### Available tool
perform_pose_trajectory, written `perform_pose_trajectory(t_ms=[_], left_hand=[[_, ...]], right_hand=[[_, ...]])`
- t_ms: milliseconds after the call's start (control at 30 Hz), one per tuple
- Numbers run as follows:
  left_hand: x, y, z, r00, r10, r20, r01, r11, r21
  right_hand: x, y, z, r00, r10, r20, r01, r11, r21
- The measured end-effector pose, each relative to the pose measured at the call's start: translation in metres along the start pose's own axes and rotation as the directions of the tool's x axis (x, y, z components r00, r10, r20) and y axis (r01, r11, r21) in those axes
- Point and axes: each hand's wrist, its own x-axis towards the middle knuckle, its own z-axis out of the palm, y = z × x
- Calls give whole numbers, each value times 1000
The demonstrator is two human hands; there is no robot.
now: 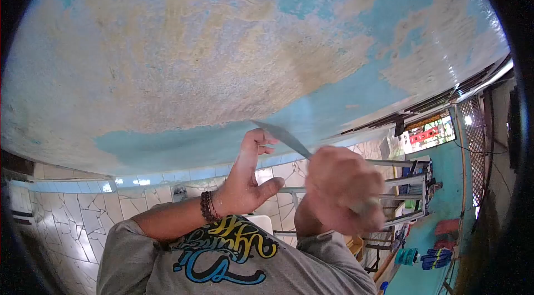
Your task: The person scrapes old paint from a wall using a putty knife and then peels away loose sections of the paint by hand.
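Right hand [342, 189] is closed tight around the handle of a scraper [283, 136], its thin flat blade angled up toward the peeling blue wall [222, 45]. Left hand [247, 175] is open, fingertips touching the blade near its tip. Looks light and stiff but slightly springy with a sharp edge, so best taken by the handle.

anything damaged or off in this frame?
Yes: the wall has lost most of its blue paint, leaving big bare tan patches with ragged edges across the middle and upper right. The right hand grips a scraper whose blade the left hand fingers touch. The right hand is motion-blurred. Nothing spilled shows.
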Motion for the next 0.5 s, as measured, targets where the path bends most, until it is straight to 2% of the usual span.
perform_pose_trajectory(t_ms=[100,167,267,367,500], left_hand=[[5,1,2,995,94,14,-94,994,52],[2,-2,0,997,71,26,-72,996,51],[5,6,-1,997,53,55,-56,996,73],[4,1,-2,1000,19,11,-19,999,49],[-3,-4,-2,1000,11,17,-12,997,72]], right_hand=[[6,-7,5,999,2,32,-3,1000,23],[10,6,5,995,35,93,-36,999,7],[5,-2,3,1000,19,19,-19,1000,-5],[4,15,2,997,7,75,-4,999,-41],[3,5,2,992,119,49,-117,993,-31]])
